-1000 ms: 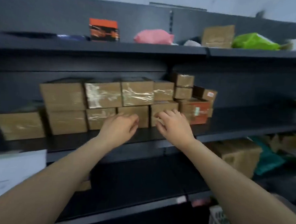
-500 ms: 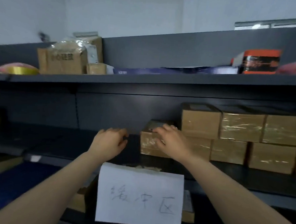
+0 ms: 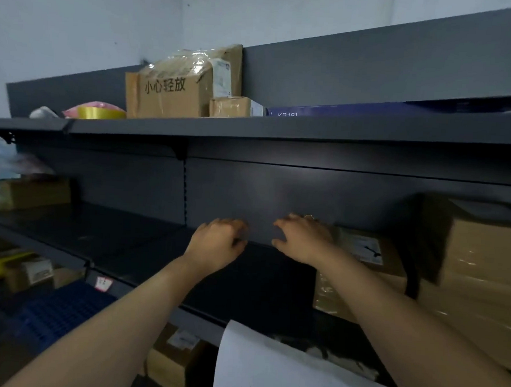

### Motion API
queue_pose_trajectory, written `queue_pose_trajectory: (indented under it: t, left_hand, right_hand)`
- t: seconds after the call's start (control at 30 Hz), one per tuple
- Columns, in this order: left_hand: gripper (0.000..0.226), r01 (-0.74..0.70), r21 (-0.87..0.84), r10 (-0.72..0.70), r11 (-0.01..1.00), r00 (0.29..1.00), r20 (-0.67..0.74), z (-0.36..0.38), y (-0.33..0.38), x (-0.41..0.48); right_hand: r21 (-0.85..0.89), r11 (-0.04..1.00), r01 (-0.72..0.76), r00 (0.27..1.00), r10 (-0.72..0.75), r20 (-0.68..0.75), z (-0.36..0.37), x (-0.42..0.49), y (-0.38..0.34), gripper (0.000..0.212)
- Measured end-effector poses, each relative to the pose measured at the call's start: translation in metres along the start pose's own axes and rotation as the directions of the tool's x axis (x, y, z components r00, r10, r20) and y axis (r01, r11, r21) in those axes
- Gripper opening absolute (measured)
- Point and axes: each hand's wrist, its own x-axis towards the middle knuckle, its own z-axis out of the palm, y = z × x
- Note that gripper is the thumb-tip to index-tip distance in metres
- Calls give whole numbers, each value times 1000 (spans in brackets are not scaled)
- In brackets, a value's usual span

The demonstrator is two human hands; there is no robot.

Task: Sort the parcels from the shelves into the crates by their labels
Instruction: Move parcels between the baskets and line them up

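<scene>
Slippage is the risk in the head view: the right hand (image 3: pixel 302 240) lays spread fingers over the left corner of the brown taped cardboard parcel (image 3: pixel 363 258) on the dark grey metal shelf (image 3: pixel 127 240). The left hand (image 3: pixel 216 244) is curled on nothing beside it. Dragged one-handed, the parcel could tip off the edge.

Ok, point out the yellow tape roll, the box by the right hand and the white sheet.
Tape roll (image 3: pixel 100 113): head view, yellow side.
Box (image 3: pixel 367 250): head view, white label.
Sheet (image 3: pixel 283 369): head view, blank middle.
</scene>
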Motion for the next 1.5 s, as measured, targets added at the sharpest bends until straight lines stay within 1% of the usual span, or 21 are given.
queue_pose_trajectory:
  t: [0.13, 0.23, 0.3, 0.4, 0.47, 0.53, 0.63, 0.7, 0.77, 0.8, 0.87, 0.97, 1.07, 1.13, 1.2, 1.23, 1.27, 1.33, 1.4, 1.47, 1.5]
  left_hand:
    - [34, -10, -89, 18, 996, 996, 92, 22, 6, 26]
    - [36, -8, -213, 43, 977, 986, 161, 39, 21, 50]
    - [36, -16, -315, 88, 949, 973, 215, 52, 36, 64]
    - [44, 6, -447, 161, 895, 928, 335, 70, 65, 83]
    - [51, 75, -556, 194, 828, 892, 409, 77, 84, 89]
    - [55, 200, -664, 217, 720, 845, 489, 78, 99, 89]
    - [49, 391, -713, 182, 582, 791, 583, 82, 98, 85]
    - [43, 498, -709, 132, 499, 765, 631, 84, 82, 82]
    - [42, 551, -717, 94, 426, 762, 641, 85, 65, 83]
    - [39, 540, -739, 82, 403, 783, 616, 83, 59, 83]
    - [38, 441, -788, 69, 430, 854, 515, 79, 55, 87]
    - [51, 256, -742, 89, 619, 916, 391, 73, 61, 94]
    - [51, 102, -569, 122, 816, 931, 343, 66, 79, 94]
    - [45, -18, -489, 175, 872, 945, 276, 56, 97, 88]
    - [43, -118, -516, 260, 848, 942, 213, 46, 119, 82]
    - [43, -150, -551, 299, 821, 935, 191, 42, 131, 81]
    - [45, -173, -583, 333, 794, 926, 179, 37, 142, 80]
    - [49, -179, -662, 388, 728, 904, 182, 27, 165, 77]
    - [51, -117, -756, 413, 644, 885, 215, 16, 187, 72]
    - [53, -48, -807, 399, 589, 886, 238, 8, 209, 69]
    - [55, 1, -827, 380, 561, 888, 259, 5, 219, 69]
  right_hand:
    - [-1, 994, -109, 991, 109, 84, 8, 21, 22, 52]
    - [-28, 971, -238, 964, 240, 111, 9, 20, 53, 54]
    - [-3, 936, -352, 927, 350, 136, 13, 15, 75, 52]
    - [47, 844, -534, 836, 519, 176, 19, 1, 101, 50]
    - [33, 767, -640, 755, 621, 208, 18, -8, 114, 53]
    - [73, 722, -688, 717, 661, 222, 15, -14, 121, 50]
    - [180, 688, -703, 712, 683, 166, 10, -19, 118, 35]
    - [247, 687, -683, 727, 673, 137, 10, -22, 108, 31]
    - [285, 709, -645, 757, 644, 111, 13, -24, 93, 31]
    - [297, 719, -628, 770, 629, 107, 13, -25, 85, 31]
    - [305, 735, -606, 788, 608, 101, 10, -28, 73, 31]
    - [233, 788, -570, 812, 583, 17, -8, -40, 64, 26]
    - [51, 851, -523, 830, 521, -200, -32, -59, 59, 26]
    - [-97, 869, -485, 814, 409, -411, -46, -72, 60, 29]
    - [-187, 831, -524, 734, 329, -595, -61, -88, 66, 32]
    - [-184, 800, -571, 677, 332, -657, -68, -97, 70, 37]
    - [-152, 758, -634, 632, 395, -667, -76, -107, 76, 44]
    - [-74, 627, -776, 547, 610, -573, -88, -125, 94, 60]
    - [10, 503, -864, 445, 773, -453, -96, -139, 115, 66]
    - [119, 426, -897, 367, 867, -336, -98, -151, 136, 63]
    - [131, 423, -896, 372, 879, -297, -97, -155, 144, 61]
